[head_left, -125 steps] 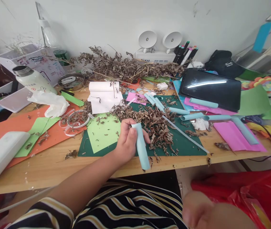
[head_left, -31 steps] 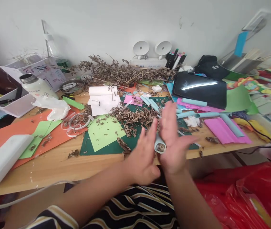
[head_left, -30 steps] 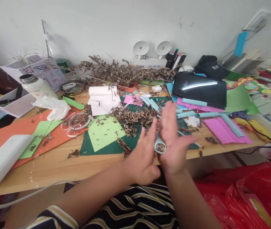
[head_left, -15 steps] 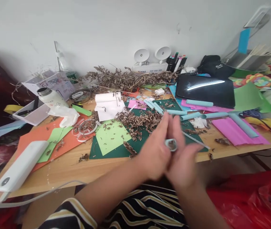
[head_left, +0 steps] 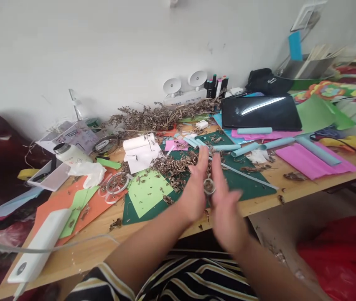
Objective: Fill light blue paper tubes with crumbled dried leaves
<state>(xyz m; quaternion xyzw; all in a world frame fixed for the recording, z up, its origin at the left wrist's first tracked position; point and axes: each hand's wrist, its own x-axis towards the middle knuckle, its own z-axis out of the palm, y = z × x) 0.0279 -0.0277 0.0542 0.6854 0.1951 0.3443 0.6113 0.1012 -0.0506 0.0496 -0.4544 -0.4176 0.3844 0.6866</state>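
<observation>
A light blue paper tube (head_left: 209,186), its open end stuffed with dried leaf bits, is pressed between my two palms. My left hand (head_left: 194,188) and my right hand (head_left: 225,205) face each other with fingers stretched flat, the right hand blurred by motion. They hover over the front edge of the dark green cutting mat (head_left: 250,184). A heap of crumbled dried leaves (head_left: 174,161) lies on the mat just beyond my fingertips.
Light green paper (head_left: 148,192) and orange paper (head_left: 49,209) lie to the left, with a white power bank (head_left: 40,246) near the desk's front edge. More blue tubes (head_left: 247,149), pink paper (head_left: 309,159) and a black tablet (head_left: 259,113) sit at the right. A red bag (head_left: 347,259) is below.
My right hand came up to join the left on the tube. The palms have slid against each other around it, and the view has shifted left and back.
</observation>
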